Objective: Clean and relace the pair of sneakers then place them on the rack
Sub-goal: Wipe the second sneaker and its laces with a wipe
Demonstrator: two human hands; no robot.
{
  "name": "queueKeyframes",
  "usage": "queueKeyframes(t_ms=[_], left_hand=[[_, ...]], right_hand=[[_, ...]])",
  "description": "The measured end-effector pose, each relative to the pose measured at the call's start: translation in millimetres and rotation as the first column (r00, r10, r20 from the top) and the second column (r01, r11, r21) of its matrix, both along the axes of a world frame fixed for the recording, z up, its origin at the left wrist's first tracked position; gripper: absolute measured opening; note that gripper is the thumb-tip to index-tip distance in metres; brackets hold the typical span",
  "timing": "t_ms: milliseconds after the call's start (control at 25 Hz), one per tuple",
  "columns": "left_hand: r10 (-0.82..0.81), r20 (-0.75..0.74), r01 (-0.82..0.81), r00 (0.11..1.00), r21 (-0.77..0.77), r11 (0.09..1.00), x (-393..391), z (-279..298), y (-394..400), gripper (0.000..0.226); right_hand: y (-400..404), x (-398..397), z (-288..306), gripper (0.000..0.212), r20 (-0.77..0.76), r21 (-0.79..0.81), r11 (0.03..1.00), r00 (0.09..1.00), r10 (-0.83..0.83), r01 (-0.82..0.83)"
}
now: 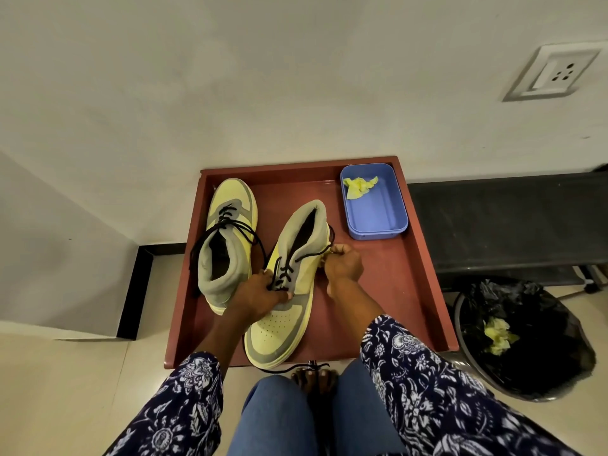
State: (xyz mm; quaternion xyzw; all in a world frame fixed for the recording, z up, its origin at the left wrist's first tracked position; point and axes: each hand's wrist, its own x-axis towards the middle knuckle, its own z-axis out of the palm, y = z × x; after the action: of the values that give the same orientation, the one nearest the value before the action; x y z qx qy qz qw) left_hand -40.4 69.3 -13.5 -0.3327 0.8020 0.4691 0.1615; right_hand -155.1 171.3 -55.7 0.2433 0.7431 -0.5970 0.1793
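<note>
Sneaker (289,284) sits between grips — left hand (260,294) pinches its laces, right hand (342,263) pinches lace end.

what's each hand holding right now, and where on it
Left hand holds the nearer yellow-and-grey sneaker at its laced midfoot; right hand pinches its black lace end.

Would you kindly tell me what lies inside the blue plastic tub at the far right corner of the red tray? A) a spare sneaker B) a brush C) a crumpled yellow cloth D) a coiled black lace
C: a crumpled yellow cloth lies at the far end of the blue tub; no lace, brush or sneaker is in it.
</note>
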Motion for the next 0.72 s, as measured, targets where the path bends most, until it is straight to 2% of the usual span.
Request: queueKeyframes(t_ms=[160,360,520,640,680,720], left_hand=[[-0.029,-0.022,0.029,0.999,0.0,1.0,-0.1,-1.1,-1.6,0.031],[0.007,-0.026,-0.005,1.0,0.05,0.999,0.4,3.7,-1.6,0.054],[-0.002,-0.016,0.002,1.0,0.046,0.999,1.6,5.7,-1.1,0.057],[-0.014,-0.018,0.015,1.0,0.073,0.997,3.6,7.4,-4.3,0.072],[-0.013,-0.013,0.014,1.0,0.079,0.997,4.1,6.7,-5.6,0.069],[-0.006,-0.007,0.006,1.0,0.087,0.996,4.4,7.3,-5.7,0.055]], right_hand=[[11.4,27.2,-4.8,0.031,-0.03,-0.01,0.993,0.992,0.121,-0.121],[31.4,70.3,-5.3,0.023,-0.106,0.048,0.954,0.948,0.3,-0.297],[44.3,84.8,-8.8,0.018,-0.103,0.048,0.916,0.91,0.401,-0.398],[51.6,78.2,-9.6,0.026,-0.007,-0.146,0.928,0.938,0.345,-0.343],[54.0,72.6,-9.3,0.026,0.012,-0.192,0.941,0.958,0.287,-0.28],[56.3,65.5,-7.9,0.026,0.018,-0.212,0.954,0.975,0.22,-0.211]])
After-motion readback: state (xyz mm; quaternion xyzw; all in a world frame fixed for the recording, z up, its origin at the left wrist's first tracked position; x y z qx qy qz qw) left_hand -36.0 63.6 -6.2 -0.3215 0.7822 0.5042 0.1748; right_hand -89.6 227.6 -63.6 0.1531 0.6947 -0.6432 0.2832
